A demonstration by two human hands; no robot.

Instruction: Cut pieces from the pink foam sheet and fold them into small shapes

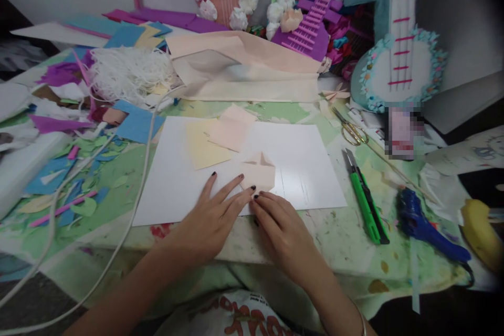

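A folded piece of pale peach paper [263, 176] lies at the front of a white board [299, 152], with a small raised flap at its top. My left hand [210, 220] rests on the board with its fingers spread, the index fingertip pressing the paper's lower edge. Close beside it, my right hand [285, 233] has its fingers together, pinching that same lower edge; its thumb is mostly hidden. Behind my left fingers lie a yellow paper square [202, 144] and pink paper squares [234, 126], partly overlapping.
On the right are a green utility knife [366, 199], gold-handled scissors [352, 128] and a blue glue gun [425, 226]. A white cable [147, 152] crosses the left side, near paper scraps [84, 207] and white string [128, 73]. Decorated paper guitars [401, 58] stand behind.
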